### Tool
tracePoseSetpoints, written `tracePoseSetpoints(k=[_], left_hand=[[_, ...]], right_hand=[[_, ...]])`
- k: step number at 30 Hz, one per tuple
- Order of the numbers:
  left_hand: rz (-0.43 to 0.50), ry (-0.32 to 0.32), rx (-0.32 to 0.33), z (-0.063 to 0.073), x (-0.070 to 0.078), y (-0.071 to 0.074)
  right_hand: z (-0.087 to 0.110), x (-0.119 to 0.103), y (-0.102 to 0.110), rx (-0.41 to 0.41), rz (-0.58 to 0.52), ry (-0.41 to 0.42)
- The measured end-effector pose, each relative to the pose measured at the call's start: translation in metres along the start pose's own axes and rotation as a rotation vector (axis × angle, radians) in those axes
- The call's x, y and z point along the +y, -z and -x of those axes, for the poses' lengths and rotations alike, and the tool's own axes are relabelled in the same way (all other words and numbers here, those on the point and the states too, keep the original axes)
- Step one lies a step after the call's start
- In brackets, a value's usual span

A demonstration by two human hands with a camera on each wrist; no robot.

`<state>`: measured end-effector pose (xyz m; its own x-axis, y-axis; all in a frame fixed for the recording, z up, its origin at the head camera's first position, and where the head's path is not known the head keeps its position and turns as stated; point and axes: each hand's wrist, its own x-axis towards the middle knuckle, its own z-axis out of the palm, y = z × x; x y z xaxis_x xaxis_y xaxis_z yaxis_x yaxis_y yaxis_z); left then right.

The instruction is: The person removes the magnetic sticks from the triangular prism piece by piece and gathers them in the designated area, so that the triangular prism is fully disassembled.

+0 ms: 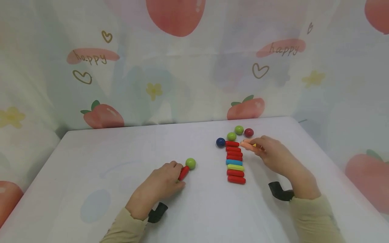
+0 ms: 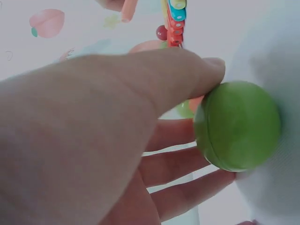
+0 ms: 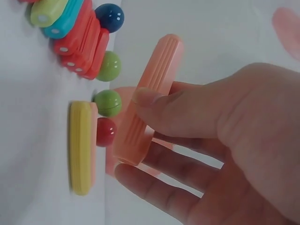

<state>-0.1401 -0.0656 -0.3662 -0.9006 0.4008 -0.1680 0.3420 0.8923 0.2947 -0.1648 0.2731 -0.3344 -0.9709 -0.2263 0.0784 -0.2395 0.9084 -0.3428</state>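
Observation:
My left hand (image 1: 161,184) holds a green ball (image 2: 241,125) between thumb and fingers, low over the table. In the head view a red stick (image 1: 183,173) runs from that hand to another green ball (image 1: 190,163). My right hand (image 1: 275,155) pinches an orange grooved stick (image 3: 149,98), held tilted above the table. Below it in the right wrist view lie a yellow stick (image 3: 80,147) and a paler orange one (image 3: 93,145) side by side. Left of the right hand is a column of red sticks (image 1: 236,180), with one blue stick (image 1: 234,162) and one yellow-green stick (image 1: 235,167).
At the column's far end sit a dark blue ball (image 1: 221,142), a green ball (image 1: 231,136), another green ball (image 1: 239,130) and a dark red ball (image 1: 249,132). The white table (image 1: 100,162) ends at a printed curtain (image 1: 188,74) behind.

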Motion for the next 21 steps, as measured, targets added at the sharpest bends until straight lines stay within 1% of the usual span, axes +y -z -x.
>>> tracePoseSetpoints(k=[3,10,13,17,21], left_hand=[[0.009,-0.006,0.008,0.000,0.000,0.002],[-0.002,-0.059,0.056,0.000,-0.001,0.000],[-0.009,-0.070,0.072,0.001,-0.001,-0.001],[-0.011,-0.075,0.085,0.000,-0.001,-0.002],[-0.004,-0.075,0.089,0.000,-0.001,-0.002]], right_hand=[[-0.001,0.006,-0.002,0.001,-0.004,-0.026],[-0.005,0.018,-0.006,0.008,-0.021,-0.099],[-0.006,0.026,-0.008,0.011,-0.020,-0.123],[-0.007,0.033,-0.010,0.015,-0.015,-0.137],[-0.007,0.036,-0.013,0.022,-0.008,-0.122]])
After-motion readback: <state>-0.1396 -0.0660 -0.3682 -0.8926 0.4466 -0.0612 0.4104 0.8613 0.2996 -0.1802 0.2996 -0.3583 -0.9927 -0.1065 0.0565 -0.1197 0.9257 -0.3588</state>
